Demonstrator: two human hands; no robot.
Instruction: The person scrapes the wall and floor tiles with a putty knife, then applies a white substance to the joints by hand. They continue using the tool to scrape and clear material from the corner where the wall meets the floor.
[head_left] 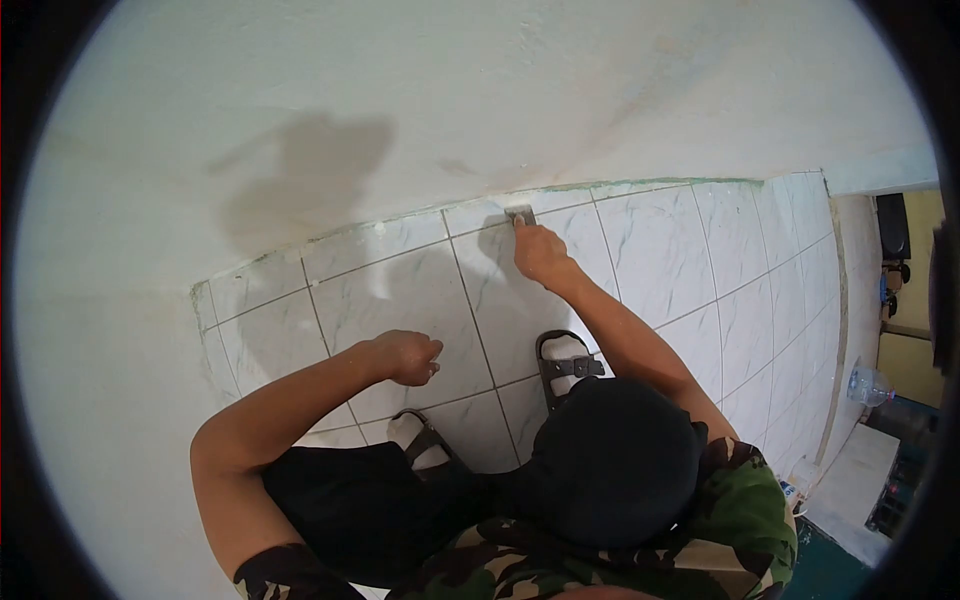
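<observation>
My right hand point(540, 252) grips a small flat scraper point(520, 214), its blade on the white floor tiles point(650, 240) close to the foot of the wall. A thin greenish-white line point(600, 188) runs along the joint between tiles and wall. Over the tiles at the left, my left hand point(408, 357) is curled closed; whether its fingers hold anything is too small to tell.
A pale wall point(450, 100) rises ahead, with my shadow on it. Both my sandalled feet stand on the tiles below my hands. At the far right are a clear plastic bottle point(870, 387), a raised ledge point(855, 480) and dark items.
</observation>
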